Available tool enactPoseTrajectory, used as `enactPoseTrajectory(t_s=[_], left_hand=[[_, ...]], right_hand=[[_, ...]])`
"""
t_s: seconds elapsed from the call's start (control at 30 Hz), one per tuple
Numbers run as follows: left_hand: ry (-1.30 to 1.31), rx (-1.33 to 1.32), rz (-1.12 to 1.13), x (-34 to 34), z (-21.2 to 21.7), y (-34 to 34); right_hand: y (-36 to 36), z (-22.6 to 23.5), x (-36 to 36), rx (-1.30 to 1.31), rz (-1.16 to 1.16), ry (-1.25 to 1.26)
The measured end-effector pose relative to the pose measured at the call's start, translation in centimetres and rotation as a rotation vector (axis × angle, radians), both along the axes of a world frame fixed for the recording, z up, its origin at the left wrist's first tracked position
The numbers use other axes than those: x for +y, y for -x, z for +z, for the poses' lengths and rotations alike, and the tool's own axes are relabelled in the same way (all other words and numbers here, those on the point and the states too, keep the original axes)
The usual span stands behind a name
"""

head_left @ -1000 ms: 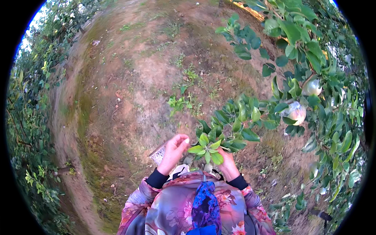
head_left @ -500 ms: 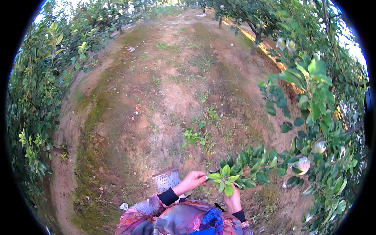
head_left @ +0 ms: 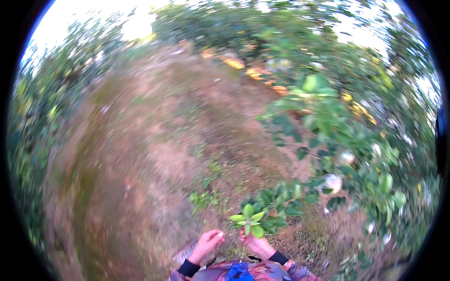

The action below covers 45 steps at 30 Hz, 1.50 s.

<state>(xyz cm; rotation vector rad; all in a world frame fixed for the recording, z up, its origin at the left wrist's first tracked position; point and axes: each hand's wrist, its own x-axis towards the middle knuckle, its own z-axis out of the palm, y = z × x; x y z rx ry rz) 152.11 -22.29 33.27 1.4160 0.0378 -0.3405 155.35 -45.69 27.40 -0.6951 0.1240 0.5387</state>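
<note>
A leafy branch (head_left: 276, 206) reaches in from the right and ends in a rosette of bright green young leaves (head_left: 248, 218). Just below that rosette my right hand (head_left: 258, 246) is closed on the branch tip, its fingers partly covered by leaves. My left hand (head_left: 205, 246) is held a short way to the left, apart from the leaves, thumb and fingertips pinched together. Whether anything small is between them is too blurred to make out.
Pale round fruits, one a bagged-looking whitish fruit (head_left: 332, 183), hang among the leaves at right. Fruit trees (head_left: 42, 140) line the left side. Bare soil (head_left: 164, 154) with weeds (head_left: 204, 199) lies between. A pale woven object (head_left: 183, 254) shows partly behind my left forearm.
My left hand has drawn away from the young leaves to the left. My right hand stays at the branch tip. The view has swung right and blurred.
</note>
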Motion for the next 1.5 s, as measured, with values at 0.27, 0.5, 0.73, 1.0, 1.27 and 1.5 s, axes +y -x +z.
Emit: enactPoseTrajectory(t_s=[0.27, 0.5, 0.73, 1.0, 1.27, 1.5], left_hand=[[0.076, -0.012, -0.017, -3.1, 0.9, -3.0], [0.022, -0.006, -0.083, -2.8, 0.6, -3.8], [0.081, -0.017, -0.091, -3.6, 1.9, -3.1], [0.005, -0.082, 0.005, -2.2, 1.8, -2.3], [-0.405, -0.641, 0.164, -3.9, 11.7, -5.0], [-0.516, -1.237, 0.312, -12.8, 23.0, -9.9]], right_hand=[[0.3, 4.2, 0.8, -0.159, 0.299, 0.304], [-1.4, 24.4, -2.1, -0.641, 0.211, 0.629], [-9.0, 39.0, -2.9, -1.374, -1.234, 1.414], [-12.5, 36.6, -2.8, -1.531, -1.225, 1.521], [-6.2, 27.2, -5.5, -1.42, -1.082, 1.491], [-3.5, 25.9, -6.8, -1.416, -1.029, 1.517]])
